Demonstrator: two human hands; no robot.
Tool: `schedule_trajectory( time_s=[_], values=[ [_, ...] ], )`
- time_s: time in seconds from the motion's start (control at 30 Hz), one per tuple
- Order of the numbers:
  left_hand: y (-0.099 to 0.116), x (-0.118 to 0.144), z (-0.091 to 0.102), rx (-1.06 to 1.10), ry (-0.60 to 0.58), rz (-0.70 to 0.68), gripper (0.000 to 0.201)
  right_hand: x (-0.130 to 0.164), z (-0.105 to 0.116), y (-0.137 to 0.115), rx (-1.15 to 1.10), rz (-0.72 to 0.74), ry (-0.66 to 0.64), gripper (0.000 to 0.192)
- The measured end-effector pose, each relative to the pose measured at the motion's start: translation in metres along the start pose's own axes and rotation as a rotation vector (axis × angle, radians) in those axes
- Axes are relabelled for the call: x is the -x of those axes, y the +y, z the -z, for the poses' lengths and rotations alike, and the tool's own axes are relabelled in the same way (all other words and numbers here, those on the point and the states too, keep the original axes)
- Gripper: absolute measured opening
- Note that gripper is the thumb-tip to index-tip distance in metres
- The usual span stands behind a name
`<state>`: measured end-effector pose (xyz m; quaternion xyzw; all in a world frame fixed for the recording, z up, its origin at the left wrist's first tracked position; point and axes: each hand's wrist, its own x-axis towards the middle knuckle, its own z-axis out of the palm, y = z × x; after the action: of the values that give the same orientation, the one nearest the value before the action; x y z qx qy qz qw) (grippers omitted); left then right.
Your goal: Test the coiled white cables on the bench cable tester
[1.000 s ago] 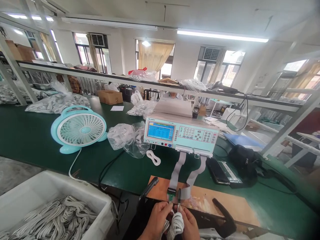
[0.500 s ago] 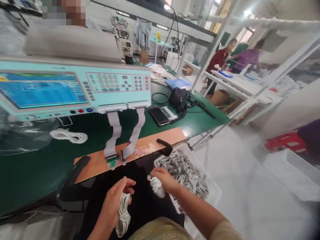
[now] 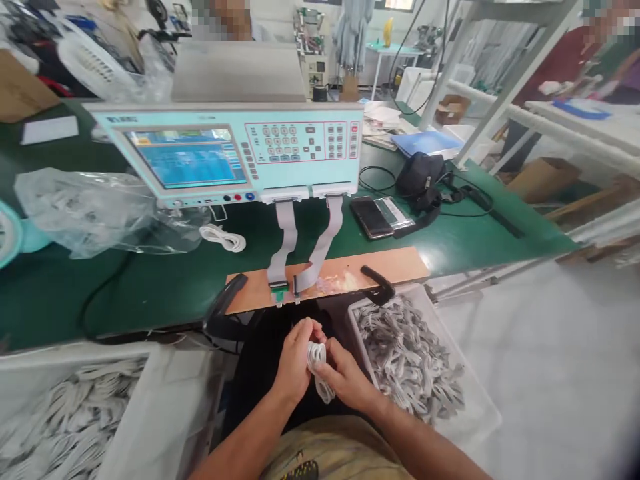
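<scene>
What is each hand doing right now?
Left hand: closed on the coiled white cable.
Right hand: closed on the same cable.

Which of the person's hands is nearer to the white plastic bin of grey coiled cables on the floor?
Right. The right hand lies just beside the white plastic bin, at its near-left edge; the left hand sits farther left, both holding a white coiled cable.

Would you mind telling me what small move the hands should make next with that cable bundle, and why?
Probably lift the coiled white cable toward the green connector at the board's edge. Both the left hand and the right hand grip the coil just below that connector, where the tester's ribbon cables end, and nothing is plugged into it yet.
</scene>
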<state>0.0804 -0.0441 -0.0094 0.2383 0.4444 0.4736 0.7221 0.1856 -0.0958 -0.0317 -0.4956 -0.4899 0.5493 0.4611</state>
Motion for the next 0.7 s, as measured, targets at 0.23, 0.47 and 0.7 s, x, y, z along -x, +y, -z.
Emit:
schedule_trajectory(
  time_s=[0.23,0.47,0.7],
  values=[
    [0.003,0.016,0.031,-0.027,-0.128,0.137,0.028,-0.004,0.014,0.008,0.168,0.147,0.032,0.016],
    [0.012,0.022,0.031,0.011,-0.159,0.236,0.017,-0.002,0.014,-0.006,0.325,0.341,-0.039,0.026],
    [0.009,0.018,0.032,-0.062,0.103,0.028,0.019,-0.011,-0.007,-0.014,0.378,0.321,-0.024,0.026]
  ],
)
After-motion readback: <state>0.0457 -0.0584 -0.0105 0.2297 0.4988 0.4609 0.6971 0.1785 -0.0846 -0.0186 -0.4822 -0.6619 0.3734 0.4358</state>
